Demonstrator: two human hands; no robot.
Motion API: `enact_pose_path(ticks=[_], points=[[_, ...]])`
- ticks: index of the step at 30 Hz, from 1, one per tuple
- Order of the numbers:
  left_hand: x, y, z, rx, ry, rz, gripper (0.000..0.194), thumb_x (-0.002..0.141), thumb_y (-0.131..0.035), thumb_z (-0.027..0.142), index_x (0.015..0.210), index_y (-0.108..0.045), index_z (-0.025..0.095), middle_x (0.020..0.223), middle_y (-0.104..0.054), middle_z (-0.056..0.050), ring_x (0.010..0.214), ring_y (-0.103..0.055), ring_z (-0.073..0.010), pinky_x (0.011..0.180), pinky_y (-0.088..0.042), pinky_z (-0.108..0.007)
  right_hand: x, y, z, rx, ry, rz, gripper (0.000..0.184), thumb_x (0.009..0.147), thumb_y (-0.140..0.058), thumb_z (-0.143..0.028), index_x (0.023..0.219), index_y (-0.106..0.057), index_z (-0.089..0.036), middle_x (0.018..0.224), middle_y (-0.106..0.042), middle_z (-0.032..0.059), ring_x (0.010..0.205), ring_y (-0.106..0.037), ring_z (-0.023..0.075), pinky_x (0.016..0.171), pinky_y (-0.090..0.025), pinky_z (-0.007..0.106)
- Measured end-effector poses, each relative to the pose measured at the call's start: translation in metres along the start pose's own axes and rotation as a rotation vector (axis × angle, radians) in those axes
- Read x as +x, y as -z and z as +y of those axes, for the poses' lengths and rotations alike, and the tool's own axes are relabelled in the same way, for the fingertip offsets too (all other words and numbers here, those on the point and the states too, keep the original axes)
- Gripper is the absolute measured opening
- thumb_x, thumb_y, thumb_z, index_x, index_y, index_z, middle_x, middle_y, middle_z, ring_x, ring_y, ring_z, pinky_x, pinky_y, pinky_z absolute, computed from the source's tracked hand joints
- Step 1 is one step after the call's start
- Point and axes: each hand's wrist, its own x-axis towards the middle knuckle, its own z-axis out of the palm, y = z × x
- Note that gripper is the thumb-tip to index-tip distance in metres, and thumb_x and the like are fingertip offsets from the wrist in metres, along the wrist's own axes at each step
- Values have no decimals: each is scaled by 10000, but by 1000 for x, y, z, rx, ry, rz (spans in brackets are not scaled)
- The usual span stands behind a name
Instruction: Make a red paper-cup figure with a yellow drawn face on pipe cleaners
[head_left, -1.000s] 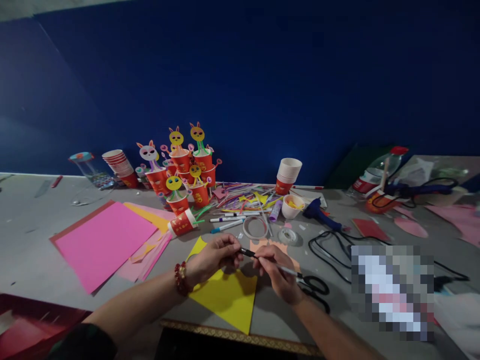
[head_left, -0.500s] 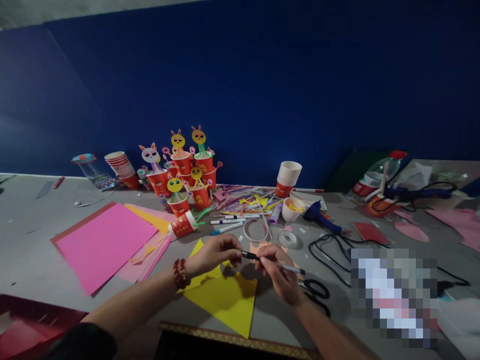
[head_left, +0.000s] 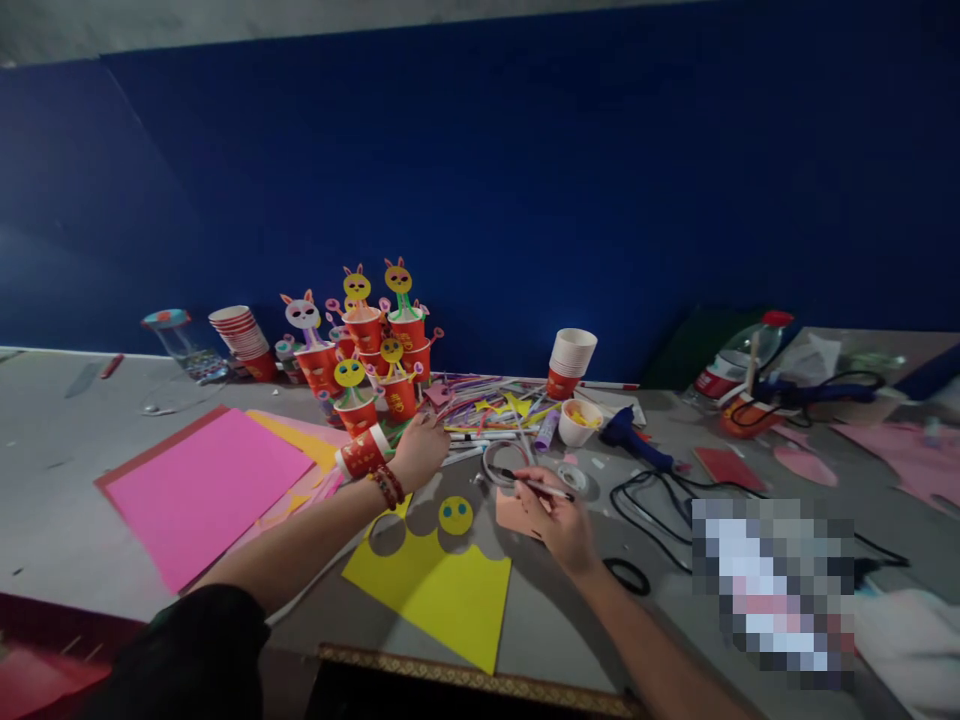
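Note:
My right hand (head_left: 555,520) is closed around a pen (head_left: 544,488), its dark end pointing left over the tape ring (head_left: 504,462). My left hand (head_left: 420,452), with a red bead bracelet at the wrist, reaches to the markers (head_left: 480,436) beside a tipped red paper cup (head_left: 361,452). Its fingertips are hidden, so what they hold cannot be made out. Between the hands lies a yellow paper disc (head_left: 455,515) with two blue eyes. Yellow paper (head_left: 442,590) with scalloped cutouts lies below it, and a peach paper piece (head_left: 517,515) sits under my right hand.
Red cups with animal faces (head_left: 360,345) stand stacked at the back. Straws (head_left: 480,395) lie beside them. To the right are stacked cups (head_left: 572,360), a blue glue gun (head_left: 637,440), black cables (head_left: 652,500) and a bottle (head_left: 739,360). Pink paper (head_left: 210,490) lies left.
My left hand has left the pen and moved up and left to the markers. The yellow disc now shows between my hands. The right hand still holds the pen, slightly further left.

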Motion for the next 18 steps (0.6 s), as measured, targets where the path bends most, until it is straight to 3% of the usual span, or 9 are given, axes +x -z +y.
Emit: enact_pose_path(ticks=[4,8,11,15,18], points=[[-11,22,-8,-18,26,62,163,884,-549,59,940,-696,100,928,-722,-181,1048,-620,-321,902,-412,-433,-1,4,-8,-266,248,-58,228,990,-486,-273,1092,-679,-206,1017,-768,98,917,-732,241,814,-566,337],[-39,45,-21,-123,58,117,126,961,-518,188,1014,-624,144,898,-701,-111,915,-663,-259,796,-479,-353,7,-5,-38,-550,350,-322,289,920,-514,-131,1161,-664,-180,1069,-757,118,999,-701,279,826,-541,365],[-62,56,-24,-222,72,150,169,1027,-427,245,1119,-546,169,945,-696,-65,828,-680,-190,721,-499,-280,28,-26,-57,-784,306,-455,231,893,-542,-100,1055,-691,-170,962,-751,139,937,-687,299,796,-511,374],[-88,63,-19,-422,78,231,165,1035,-406,264,1131,-514,184,970,-691,-64,817,-690,-196,701,-506,-281,64,-60,-58,-778,226,-449,207,806,-583,-19,848,-689,-193,848,-751,124,882,-677,293,770,-484,350],[-102,64,-16,-520,78,267,148,1021,-432,266,1104,-527,187,955,-688,-71,821,-689,-214,705,-508,-295,77,-72,-53,-708,180,-416,216,782,-577,-15,852,-684,-189,847,-752,119,822,-675,276,704,-483,329]])
